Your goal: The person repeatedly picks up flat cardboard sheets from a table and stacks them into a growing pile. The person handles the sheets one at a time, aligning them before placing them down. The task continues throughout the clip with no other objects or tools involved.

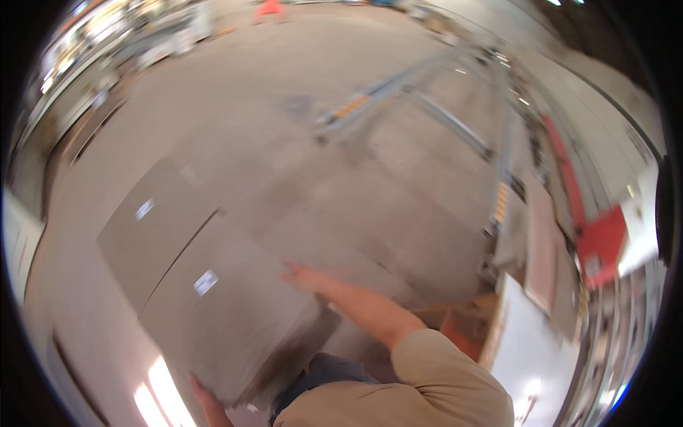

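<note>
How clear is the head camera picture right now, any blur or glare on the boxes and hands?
Head view: motion blur smears everything; the cardboard box has soft edges and its labels are unreadable; the right hand on top is smeared; the left hand at the bottom edge is barely resolved; white glare beside it; fisheye bends the metal rails on the floor.

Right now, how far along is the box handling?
Done: one flat cardboard box already lies on the concrete floor. In hand: a second cardboard box, right hand on its top edge, left hand at its lower corner, tilted against the person. Left: this one isn't resting flat yet. The picture is blurred.
</note>
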`<state>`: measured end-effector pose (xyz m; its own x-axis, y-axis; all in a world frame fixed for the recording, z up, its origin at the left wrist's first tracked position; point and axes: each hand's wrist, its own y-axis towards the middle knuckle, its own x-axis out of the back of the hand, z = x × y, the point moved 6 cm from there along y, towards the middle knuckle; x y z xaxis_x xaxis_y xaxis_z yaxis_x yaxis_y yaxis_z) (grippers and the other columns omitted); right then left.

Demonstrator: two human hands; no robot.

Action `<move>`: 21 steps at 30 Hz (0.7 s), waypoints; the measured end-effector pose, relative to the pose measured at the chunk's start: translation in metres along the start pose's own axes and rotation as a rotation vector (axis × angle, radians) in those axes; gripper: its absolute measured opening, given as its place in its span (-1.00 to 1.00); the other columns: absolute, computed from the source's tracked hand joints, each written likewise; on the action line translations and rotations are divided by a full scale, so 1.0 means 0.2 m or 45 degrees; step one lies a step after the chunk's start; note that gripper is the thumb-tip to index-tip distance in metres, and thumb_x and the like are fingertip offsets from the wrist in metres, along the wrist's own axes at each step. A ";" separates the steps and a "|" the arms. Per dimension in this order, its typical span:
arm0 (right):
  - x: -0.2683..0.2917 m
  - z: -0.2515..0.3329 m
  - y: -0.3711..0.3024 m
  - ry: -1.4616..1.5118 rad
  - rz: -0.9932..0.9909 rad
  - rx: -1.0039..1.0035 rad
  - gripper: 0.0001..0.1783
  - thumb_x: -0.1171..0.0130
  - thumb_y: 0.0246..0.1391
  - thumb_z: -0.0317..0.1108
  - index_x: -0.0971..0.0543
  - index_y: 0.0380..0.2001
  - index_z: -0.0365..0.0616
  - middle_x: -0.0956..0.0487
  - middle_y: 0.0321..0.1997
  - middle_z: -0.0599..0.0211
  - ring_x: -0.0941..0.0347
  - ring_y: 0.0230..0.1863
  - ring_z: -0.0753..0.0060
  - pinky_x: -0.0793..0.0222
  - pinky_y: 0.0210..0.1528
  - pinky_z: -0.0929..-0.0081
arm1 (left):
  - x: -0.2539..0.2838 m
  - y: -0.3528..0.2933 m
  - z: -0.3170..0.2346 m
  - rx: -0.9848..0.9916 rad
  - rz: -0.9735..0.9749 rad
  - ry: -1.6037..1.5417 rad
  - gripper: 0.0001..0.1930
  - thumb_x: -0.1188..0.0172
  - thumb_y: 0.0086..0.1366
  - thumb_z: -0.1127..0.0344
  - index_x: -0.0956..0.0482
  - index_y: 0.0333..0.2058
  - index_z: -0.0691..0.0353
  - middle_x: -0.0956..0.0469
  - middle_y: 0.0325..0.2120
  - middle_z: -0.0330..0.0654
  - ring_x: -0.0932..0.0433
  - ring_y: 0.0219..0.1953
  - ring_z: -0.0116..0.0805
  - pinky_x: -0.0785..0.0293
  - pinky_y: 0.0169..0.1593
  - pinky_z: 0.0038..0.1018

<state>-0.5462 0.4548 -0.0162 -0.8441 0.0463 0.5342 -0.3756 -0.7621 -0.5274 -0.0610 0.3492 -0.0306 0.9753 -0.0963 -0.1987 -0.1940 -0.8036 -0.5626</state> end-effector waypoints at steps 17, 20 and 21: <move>-0.32 -0.54 -2.17 -0.083 -0.791 -0.240 -0.34 -0.14 0.03 -0.30 -0.23 0.22 -0.11 -0.12 0.40 0.01 -0.40 0.08 -0.20 -0.42 0.03 0.03 | 0.07 0.01 -0.04 -0.316 0.068 0.847 -0.41 0.10 0.42 0.07 -0.17 0.24 0.43 -0.19 0.26 0.09 -0.21 0.25 0.01 -0.13 0.31 -0.21; -0.19 -0.57 -2.44 -0.057 -1.064 -0.199 -0.35 -0.15 0.02 -0.30 -0.25 0.20 -0.11 -0.15 0.39 0.02 -0.40 0.08 -0.18 -0.43 0.02 0.03 | -0.03 -0.15 -0.27 -1.142 -0.447 1.315 -0.37 -0.24 0.21 0.11 -0.33 0.07 0.55 -0.41 0.02 0.33 -0.43 0.05 0.17 -0.40 0.07 -0.05; -0.13 -0.58 -2.52 -0.050 -1.167 -0.159 -0.36 -0.15 0.01 -0.31 -0.26 0.19 -0.10 -0.16 0.38 0.02 -0.40 0.08 -0.17 -0.43 0.02 0.03 | -0.14 -0.23 -0.32 -1.422 -0.407 1.379 -0.40 -0.25 0.20 0.13 -0.37 0.03 0.53 -0.45 -0.06 0.29 -0.46 -0.02 0.15 -0.43 0.04 -0.07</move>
<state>-0.3790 0.9130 0.1584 -0.1837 0.5730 0.7987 -0.9307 -0.3629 0.0463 -0.0721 0.3514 0.0531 0.6642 0.1911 0.7227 -0.2788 -0.8337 0.4767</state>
